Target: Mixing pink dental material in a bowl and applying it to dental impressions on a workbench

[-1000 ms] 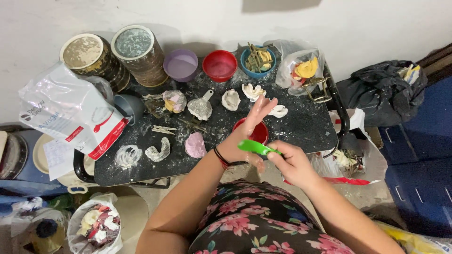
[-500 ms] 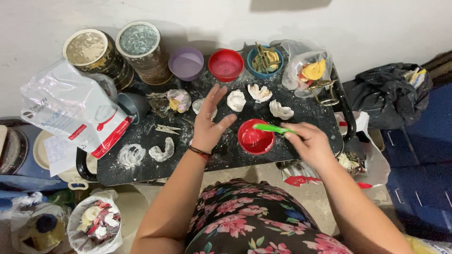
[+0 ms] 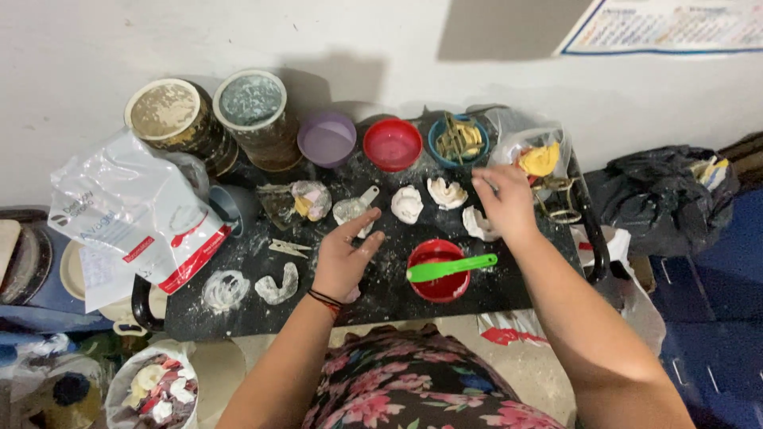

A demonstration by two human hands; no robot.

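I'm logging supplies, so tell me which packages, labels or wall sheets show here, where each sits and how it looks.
Pouch: left end of the table, crinkled silver-white with red stripes.
Calendar: wall, upper right, white sheet, blue border.
Clear bag: beside the right hand, holding yellow pieces.

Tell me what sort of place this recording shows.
Probably a small dental-casting workbench: white plaster jaw-shaped casts lie on a dusty black tray table, beside a red rubber mixing bowl with a green plastic spatula and a white powder bag.

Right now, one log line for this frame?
left hand: open, flat on dusty black tray | right hand: empty, over white plaster cast | green spatula: resting across red bowl
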